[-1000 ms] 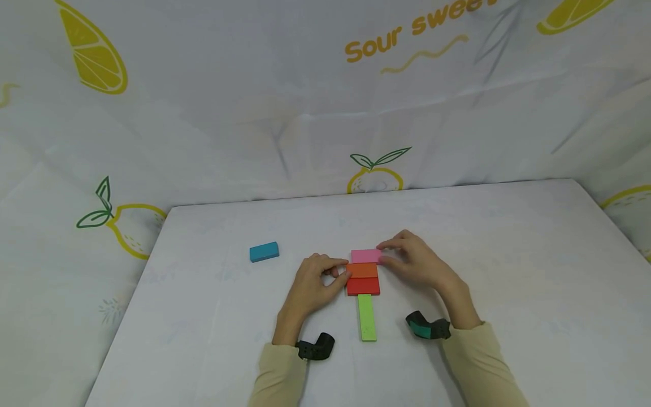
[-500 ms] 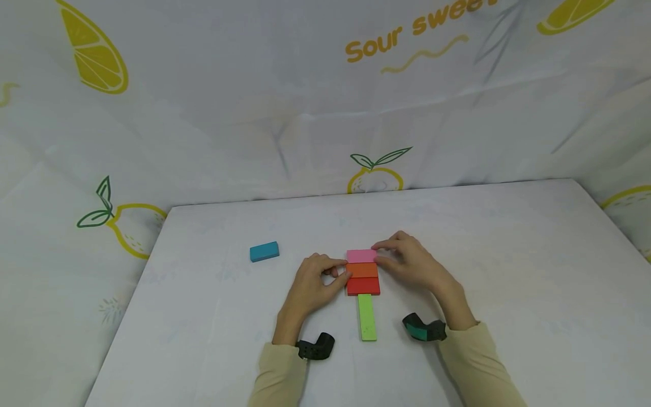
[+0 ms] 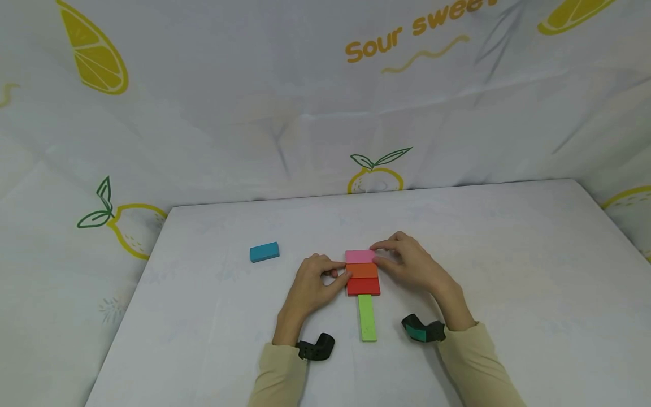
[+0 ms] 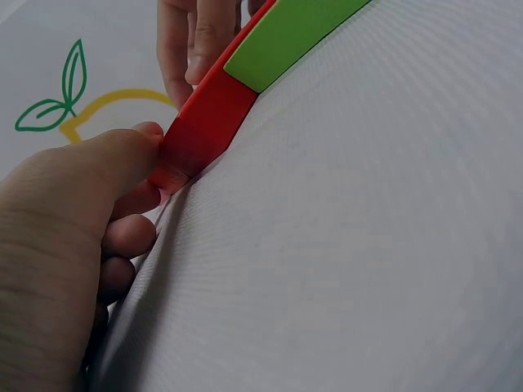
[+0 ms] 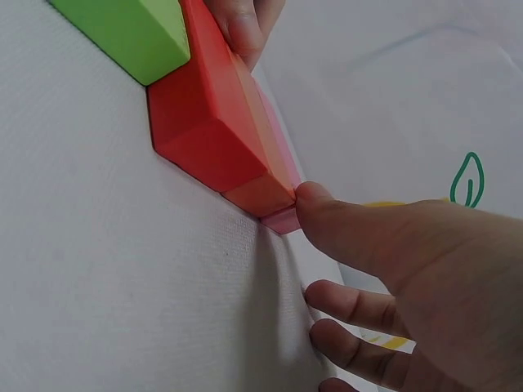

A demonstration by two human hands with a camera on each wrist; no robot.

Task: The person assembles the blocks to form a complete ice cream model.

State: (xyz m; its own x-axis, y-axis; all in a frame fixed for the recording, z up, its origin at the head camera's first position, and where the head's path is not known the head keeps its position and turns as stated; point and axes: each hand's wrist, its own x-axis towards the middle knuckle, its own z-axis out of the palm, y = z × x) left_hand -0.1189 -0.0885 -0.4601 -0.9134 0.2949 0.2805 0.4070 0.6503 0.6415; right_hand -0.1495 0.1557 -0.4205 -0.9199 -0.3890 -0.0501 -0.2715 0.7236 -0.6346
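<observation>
In the head view, a pink block (image 3: 359, 256), an orange block (image 3: 361, 271) and a red block (image 3: 363, 286) lie side by side in a stack of rows. A light green block (image 3: 367, 317) stands lengthwise below the red one, its end meeting the red one's middle. My left hand (image 3: 316, 285) pinches the orange block's left end between thumb and index finger. At the pink block's right end, my right hand (image 3: 413, 263) holds it with thumb and index finger. The right wrist view shows the thumb (image 5: 323, 208) against the blocks' ends.
A blue block (image 3: 264, 252) lies apart on the white table (image 3: 203, 333), left of my left hand. Behind the table hangs a white cloth (image 3: 254, 102) printed with lemons. A black strap device (image 3: 316, 346) sits on my left wrist, another (image 3: 423, 328) on the right.
The pink block has slid left in my right hand, so its left end now lines up with the orange block's. My left hand has stayed in place.
</observation>
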